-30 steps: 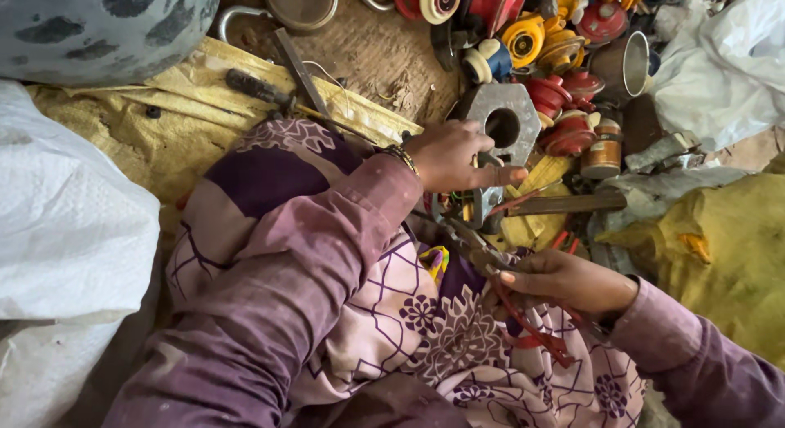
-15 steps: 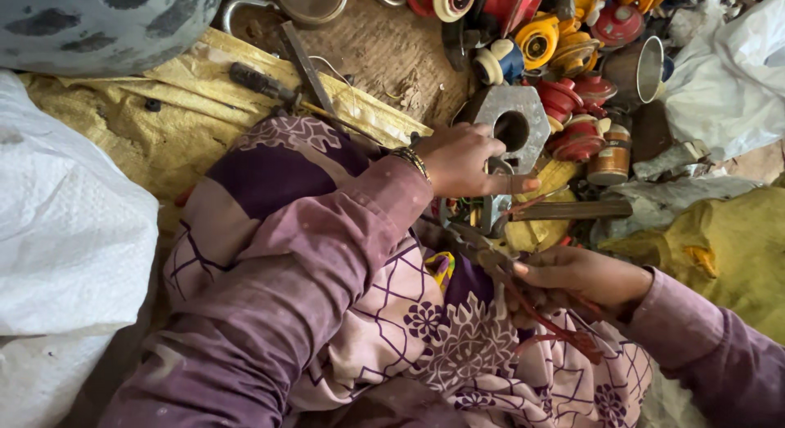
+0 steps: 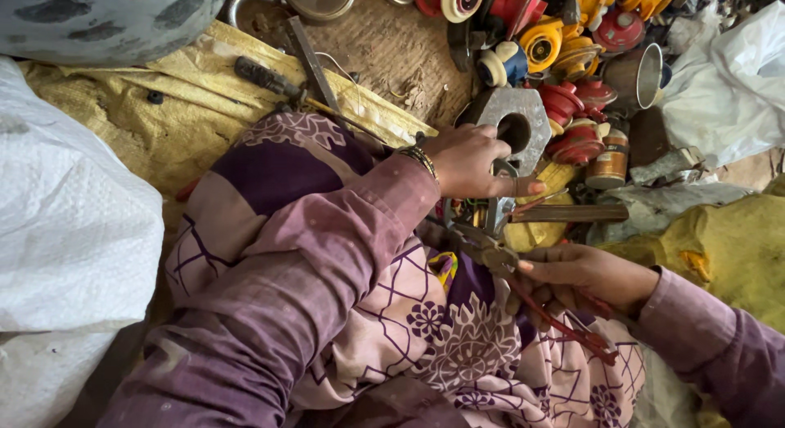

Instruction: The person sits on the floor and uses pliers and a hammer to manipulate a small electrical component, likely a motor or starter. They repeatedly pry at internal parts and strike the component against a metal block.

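The left hand (image 3: 470, 160) is closed in a grip on a small grey metal part (image 3: 497, 209), held just below a grey hexagonal metal block with a round hole (image 3: 509, 125). The right hand (image 3: 585, 274) is closed around the red handles of worn metal pliers (image 3: 523, 277), whose nose meets the part's lower end. Both sit above a lap in purple patterned cloth (image 3: 458, 346). Red and yellow round parts (image 3: 564, 76) lie beyond the block.
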